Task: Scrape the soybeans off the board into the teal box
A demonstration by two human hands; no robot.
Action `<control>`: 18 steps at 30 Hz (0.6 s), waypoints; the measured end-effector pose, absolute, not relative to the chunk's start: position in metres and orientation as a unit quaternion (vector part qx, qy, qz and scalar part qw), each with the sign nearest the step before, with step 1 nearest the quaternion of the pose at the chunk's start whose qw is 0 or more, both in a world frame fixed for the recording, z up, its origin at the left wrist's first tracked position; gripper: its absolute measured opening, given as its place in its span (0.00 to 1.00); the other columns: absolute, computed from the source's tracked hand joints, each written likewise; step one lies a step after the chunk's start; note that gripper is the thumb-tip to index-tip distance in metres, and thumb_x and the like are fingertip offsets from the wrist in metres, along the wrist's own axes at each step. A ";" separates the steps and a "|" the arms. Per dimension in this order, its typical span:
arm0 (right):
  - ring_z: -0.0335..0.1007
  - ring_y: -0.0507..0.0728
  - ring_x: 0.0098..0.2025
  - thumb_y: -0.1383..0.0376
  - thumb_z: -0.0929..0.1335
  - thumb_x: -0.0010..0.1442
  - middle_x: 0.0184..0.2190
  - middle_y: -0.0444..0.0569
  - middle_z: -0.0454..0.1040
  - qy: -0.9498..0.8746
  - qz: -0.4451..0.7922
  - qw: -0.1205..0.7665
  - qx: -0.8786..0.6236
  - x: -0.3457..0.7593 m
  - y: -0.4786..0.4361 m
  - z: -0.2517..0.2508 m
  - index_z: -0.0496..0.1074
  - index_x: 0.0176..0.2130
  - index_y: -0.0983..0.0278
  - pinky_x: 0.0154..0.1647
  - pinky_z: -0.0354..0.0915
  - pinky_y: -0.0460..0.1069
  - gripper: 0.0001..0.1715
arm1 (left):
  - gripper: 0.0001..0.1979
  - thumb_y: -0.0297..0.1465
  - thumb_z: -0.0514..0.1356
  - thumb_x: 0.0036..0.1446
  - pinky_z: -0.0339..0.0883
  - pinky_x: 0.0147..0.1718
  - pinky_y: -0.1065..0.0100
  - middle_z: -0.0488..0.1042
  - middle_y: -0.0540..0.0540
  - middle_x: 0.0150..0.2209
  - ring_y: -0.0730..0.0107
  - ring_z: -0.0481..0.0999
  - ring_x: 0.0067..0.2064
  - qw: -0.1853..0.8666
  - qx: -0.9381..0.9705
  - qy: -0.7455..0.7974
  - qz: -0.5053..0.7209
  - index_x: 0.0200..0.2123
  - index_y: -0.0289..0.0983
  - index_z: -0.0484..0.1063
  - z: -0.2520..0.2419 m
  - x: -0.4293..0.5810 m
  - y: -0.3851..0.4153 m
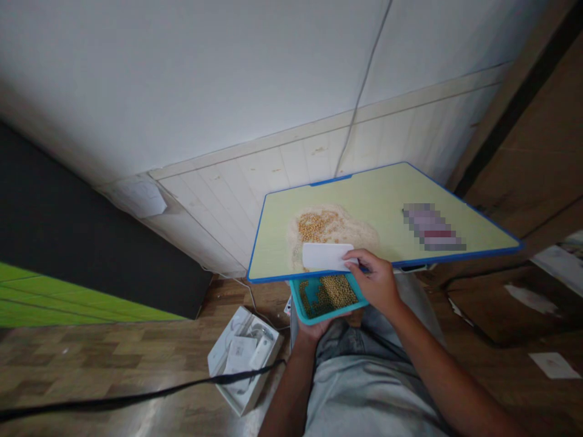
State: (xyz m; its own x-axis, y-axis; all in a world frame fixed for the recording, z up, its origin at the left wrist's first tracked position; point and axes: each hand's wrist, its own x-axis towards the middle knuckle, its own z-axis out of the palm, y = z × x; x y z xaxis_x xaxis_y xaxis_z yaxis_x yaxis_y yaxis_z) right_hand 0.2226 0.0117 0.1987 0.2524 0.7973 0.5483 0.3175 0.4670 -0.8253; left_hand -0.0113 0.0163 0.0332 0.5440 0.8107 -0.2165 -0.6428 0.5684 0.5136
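Note:
My right hand (377, 278) pinches the right end of a flat white card (321, 257), held low over the near edge of the yellow-green table (382, 182). Under the table's edge, my left hand (316, 328) supports a teal plastic tray (325, 317) from below, its fingers mostly hidden. Soybeans (339, 291), or beans very like them, partly fill the tray. On the tabletop, beyond the card, more beans (312, 227) lie in a patch of pale grain (357, 232) that looks like rice.
A pixelated flat object (432, 227) lies on the table's right side. On the wooden floor at left stands an open white box (246, 358) with cables and papers inside. A black strap (136, 397) crosses the lower left. The white wall (218, 91) rises behind the table.

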 end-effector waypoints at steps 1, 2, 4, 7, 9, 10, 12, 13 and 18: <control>0.92 0.64 0.40 0.56 0.76 0.75 0.40 0.50 0.94 -0.580 0.189 0.629 -0.482 0.221 0.012 0.199 0.91 0.44 0.55 0.44 0.82 0.54 0.10 | 0.61 0.74 0.76 0.62 0.42 0.90 0.05 0.60 0.34 0.98 0.10 0.33 1.00 0.860 0.194 0.217 0.418 0.85 0.43 0.83 0.034 -0.011 0.016; 0.92 0.64 0.41 0.56 0.76 0.75 0.40 0.50 0.95 -0.579 0.188 0.629 -0.484 0.221 0.013 0.199 0.91 0.44 0.55 0.44 0.82 0.54 0.10 | 0.62 0.74 0.75 0.63 0.41 0.89 0.04 0.57 0.34 0.99 0.10 0.32 1.00 0.862 0.195 0.214 0.415 0.86 0.42 0.81 0.034 -0.011 0.016; 0.92 0.64 0.41 0.56 0.76 0.74 0.40 0.50 0.95 -0.578 0.186 0.629 -0.486 0.220 0.015 0.200 0.91 0.44 0.55 0.45 0.83 0.54 0.10 | 0.60 0.73 0.73 0.68 0.41 0.89 0.05 0.55 0.33 0.99 0.12 0.31 1.00 0.864 0.185 0.209 0.418 0.89 0.42 0.78 0.037 -0.011 0.016; 0.93 0.65 0.42 0.58 0.76 0.74 0.40 0.49 0.95 -0.581 0.183 0.630 -0.481 0.219 0.017 0.201 0.91 0.44 0.54 0.47 0.84 0.54 0.09 | 0.55 0.69 0.65 0.76 0.44 0.88 0.04 0.58 0.32 0.98 0.13 0.35 1.00 0.866 0.151 0.207 0.429 0.92 0.43 0.74 0.043 -0.009 0.016; 0.93 0.64 0.41 0.58 0.76 0.74 0.40 0.49 0.94 -0.584 0.180 0.632 -0.478 0.218 0.015 0.202 0.91 0.44 0.54 0.46 0.84 0.54 0.09 | 0.54 0.68 0.60 0.80 0.44 0.88 0.02 0.58 0.32 0.98 0.12 0.41 1.00 0.867 0.133 0.205 0.434 0.95 0.43 0.69 0.048 -0.008 0.015; 0.92 0.64 0.41 0.58 0.75 0.74 0.40 0.49 0.94 -0.584 0.181 0.631 -0.477 0.218 0.014 0.203 0.91 0.44 0.54 0.46 0.84 0.54 0.10 | 0.54 0.68 0.58 0.81 0.44 0.87 0.01 0.58 0.32 0.98 0.11 0.43 0.99 0.868 0.129 0.203 0.435 0.96 0.43 0.68 0.051 -0.007 0.014; 0.92 0.64 0.41 0.58 0.76 0.74 0.40 0.48 0.94 -0.585 0.185 0.628 -0.478 0.217 0.011 0.205 0.91 0.45 0.54 0.46 0.84 0.54 0.09 | 0.53 0.66 0.57 0.82 0.46 0.87 0.01 0.60 0.31 0.98 0.11 0.47 0.99 0.868 0.126 0.202 0.435 0.96 0.42 0.68 0.056 -0.006 0.013; 0.92 0.64 0.41 0.58 0.76 0.74 0.40 0.49 0.94 -0.586 0.190 0.626 -0.478 0.216 0.009 0.206 0.91 0.45 0.54 0.46 0.84 0.54 0.09 | 0.52 0.66 0.57 0.83 0.48 0.87 0.02 0.62 0.31 0.97 0.12 0.49 0.99 0.868 0.127 0.204 0.435 0.95 0.42 0.70 0.058 -0.005 0.012; 0.93 0.64 0.42 0.59 0.76 0.73 0.41 0.49 0.95 -0.598 0.208 0.609 -0.477 0.215 0.004 0.213 0.92 0.46 0.54 0.47 0.85 0.54 0.10 | 0.47 0.66 0.58 0.83 0.51 0.88 0.06 0.70 0.32 0.93 0.14 0.54 0.98 0.857 0.128 0.214 0.451 0.89 0.44 0.80 0.073 0.001 0.007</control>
